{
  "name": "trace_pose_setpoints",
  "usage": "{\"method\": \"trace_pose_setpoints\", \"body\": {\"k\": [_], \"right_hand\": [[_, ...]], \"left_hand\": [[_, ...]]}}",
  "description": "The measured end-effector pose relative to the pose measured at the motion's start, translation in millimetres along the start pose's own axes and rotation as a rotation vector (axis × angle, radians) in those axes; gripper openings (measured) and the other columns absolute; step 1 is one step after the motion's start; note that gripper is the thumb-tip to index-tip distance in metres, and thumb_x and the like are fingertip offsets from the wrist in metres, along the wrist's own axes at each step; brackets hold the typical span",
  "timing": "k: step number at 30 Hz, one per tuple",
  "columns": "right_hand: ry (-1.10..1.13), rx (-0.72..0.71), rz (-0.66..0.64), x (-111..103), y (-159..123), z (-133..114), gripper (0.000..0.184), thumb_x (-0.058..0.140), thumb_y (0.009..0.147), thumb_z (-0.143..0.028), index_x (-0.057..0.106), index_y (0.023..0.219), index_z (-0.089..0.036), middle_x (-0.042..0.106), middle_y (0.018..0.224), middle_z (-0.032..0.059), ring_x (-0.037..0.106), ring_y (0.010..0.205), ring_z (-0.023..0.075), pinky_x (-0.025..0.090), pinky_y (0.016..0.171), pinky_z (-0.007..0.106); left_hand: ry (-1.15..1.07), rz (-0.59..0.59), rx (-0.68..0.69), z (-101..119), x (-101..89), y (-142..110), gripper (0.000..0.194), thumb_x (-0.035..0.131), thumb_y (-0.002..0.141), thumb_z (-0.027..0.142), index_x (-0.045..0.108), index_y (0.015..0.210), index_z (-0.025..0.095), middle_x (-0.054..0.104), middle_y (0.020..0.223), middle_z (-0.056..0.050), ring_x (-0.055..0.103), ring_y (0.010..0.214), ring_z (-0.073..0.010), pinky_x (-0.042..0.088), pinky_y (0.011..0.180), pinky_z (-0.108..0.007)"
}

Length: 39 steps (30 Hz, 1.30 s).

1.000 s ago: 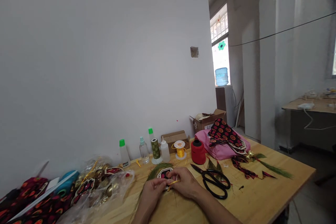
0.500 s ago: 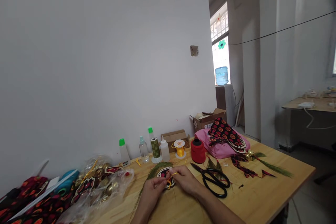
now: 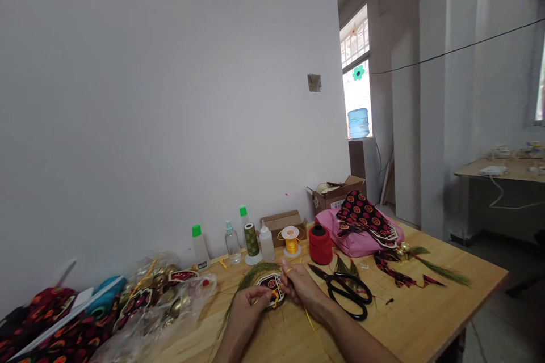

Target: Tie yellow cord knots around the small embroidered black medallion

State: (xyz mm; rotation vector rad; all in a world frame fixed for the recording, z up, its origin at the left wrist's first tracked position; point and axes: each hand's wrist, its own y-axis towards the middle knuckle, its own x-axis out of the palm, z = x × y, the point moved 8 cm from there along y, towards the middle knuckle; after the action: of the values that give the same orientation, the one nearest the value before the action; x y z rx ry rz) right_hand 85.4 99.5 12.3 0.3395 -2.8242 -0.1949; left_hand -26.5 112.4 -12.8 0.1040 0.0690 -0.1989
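Note:
A dark patterned pendant with a cream rim lies on the table between my hands, with a green thread tassel curving out behind it. My left hand pinches the yellow cord at the pendant's lower edge. My right hand is closed around another stretch of that cord, which loops over its fingers and trails down below the palm. Black-handled scissors lie just right of my right hand, blades pointing back toward the wall.
Glue bottles, a green thread cone, a yellow cord spool and a red thread cone line the back. Plastic bags with gold bells lie left. Pink cloth and patterned fabric sit right.
My right hand has shifted slightly up and away from the left, drawing the yellow cord with it. More of the pendant shows, and a loose cord length now hangs below the right hand.

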Motion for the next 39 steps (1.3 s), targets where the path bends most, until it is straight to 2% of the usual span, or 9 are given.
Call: {"method": "trace_pose_setpoints", "body": {"k": [7, 15, 21, 25, 29, 32, 39], "right_hand": [[-0.049, 0.022, -0.024, 5.4, -3.1, 0.7, 0.05, 0.035, 0.066, -0.062, 0.036, 0.046, -0.017, 0.028, 0.033, -0.0093, 0.02, 0.03, 0.0026, 0.007, 0.035, 0.02], [-0.075, 0.002, -0.104, 13.6, -5.8, -3.8, 0.05, 0.041, 0.062, -0.062, 0.025, 0.043, -0.018, 0.02, 0.035, -0.0108, 0.016, 0.031, 0.0018, 0.007, 0.035, 0.02], [-0.1, 0.003, -0.176, 23.1, -8.3, 2.5, 0.049, 0.051, 0.058, -0.057, 0.031, 0.038, -0.016, 0.024, 0.032, -0.0101, 0.014, 0.031, 0.0008, 0.005, 0.036, 0.022], [-0.076, 0.016, -0.135, 19.3, -7.7, 0.8, 0.05, 0.042, 0.064, -0.059, 0.026, 0.041, -0.018, 0.022, 0.032, -0.0106, 0.013, 0.029, 0.0008, 0.004, 0.035, 0.021], [-0.03, 0.078, -0.052, 9.4, -6.6, 0.9, 0.05, 0.036, 0.066, -0.061, 0.025, 0.043, -0.018, 0.026, 0.034, -0.0101, 0.013, 0.027, 0.0004, 0.003, 0.032, 0.02], [-0.015, 0.108, -0.038, 6.8, -5.9, 2.3, 0.049, 0.037, 0.066, -0.061, 0.027, 0.044, -0.018, 0.029, 0.034, -0.0099, 0.014, 0.026, 0.0001, 0.003, 0.03, 0.019], [-0.033, 0.123, -0.029, 4.2, -2.0, 8.0, 0.049, 0.036, 0.067, -0.061, 0.031, 0.044, -0.017, 0.034, 0.034, -0.0088, 0.016, 0.025, 0.0, 0.004, 0.028, 0.018]], "left_hand": [[0.106, 0.002, 0.003, 1.8, -4.9, -2.1, 0.025, 0.065, 0.052, 0.033, 0.066, 0.063, 0.011, 0.067, 0.057, -0.003, 0.056, 0.054, -0.0151, 0.04, 0.055, -0.022], [0.118, -0.052, -0.015, 6.2, 4.8, -4.8, 0.023, 0.064, 0.053, 0.033, 0.066, 0.06, 0.011, 0.067, 0.056, -0.003, 0.055, 0.052, -0.0142, 0.038, 0.053, -0.021], [0.266, 0.045, 0.045, 6.4, -7.2, -4.1, 0.021, 0.059, 0.056, 0.032, 0.066, 0.056, 0.012, 0.064, 0.049, -0.001, 0.053, 0.05, -0.0153, 0.037, 0.052, -0.022], [0.278, 0.014, 0.076, 11.5, -2.9, -7.3, 0.022, 0.058, 0.058, 0.033, 0.064, 0.056, 0.013, 0.061, 0.05, 0.001, 0.05, 0.051, -0.0139, 0.035, 0.052, -0.02], [0.167, -0.018, 0.056, 16.4, 5.5, -10.5, 0.02, 0.059, 0.058, 0.033, 0.057, 0.055, 0.013, 0.052, 0.044, 0.005, 0.044, 0.044, -0.0099, 0.03, 0.045, -0.018], [0.074, -0.04, 0.041, 16.9, 9.1, -10.4, 0.019, 0.059, 0.059, 0.032, 0.054, 0.055, 0.014, 0.047, 0.042, 0.007, 0.039, 0.04, -0.0072, 0.026, 0.041, -0.016], [0.042, -0.119, 0.018, 11.4, 13.5, -9.1, 0.025, 0.064, 0.055, 0.033, 0.063, 0.066, 0.01, 0.063, 0.058, -0.002, 0.052, 0.052, -0.0114, 0.035, 0.051, -0.018]]}}
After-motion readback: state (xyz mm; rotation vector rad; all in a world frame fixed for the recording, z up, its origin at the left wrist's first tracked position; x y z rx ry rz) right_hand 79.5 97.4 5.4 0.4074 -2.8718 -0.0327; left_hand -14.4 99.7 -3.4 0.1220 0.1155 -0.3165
